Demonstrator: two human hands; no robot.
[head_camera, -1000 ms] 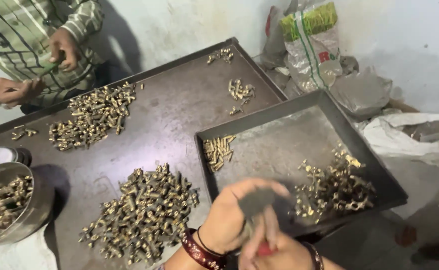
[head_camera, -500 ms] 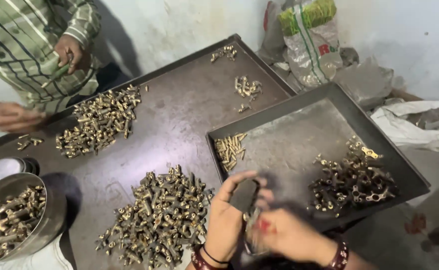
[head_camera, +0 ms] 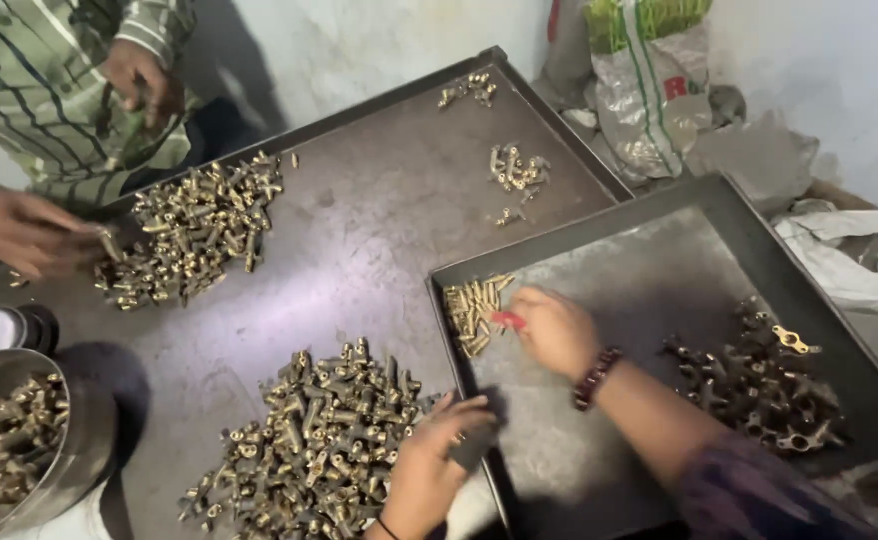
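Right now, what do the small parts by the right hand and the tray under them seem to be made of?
Small parts by the right hand: probably brass, yellow-gold with a dull metallic shine. Smaller tray: likely sheet steel, dark grey, matte, scuffed, with a raised folded rim. Left hand rests on a heap of fittings, same brassy look.

The small brass pins [head_camera: 475, 311] lie in a loose cluster in the near-left corner of the smaller dark metal tray [head_camera: 659, 270], mostly side by side and pointing roughly the same way, their pale yellow ends toward the tray's wall. The right hand [head_camera: 555, 330] rests at the cluster's right edge, fingertips on the pins, with a small red object pinched between them. The pile of brass T-shaped fittings [head_camera: 314, 440] spreads in a jumbled heap on the large tray, just left of the smaller tray's corner. The left hand [head_camera: 434, 470] lies at that heap's right edge, fingers curled over a dark piece.
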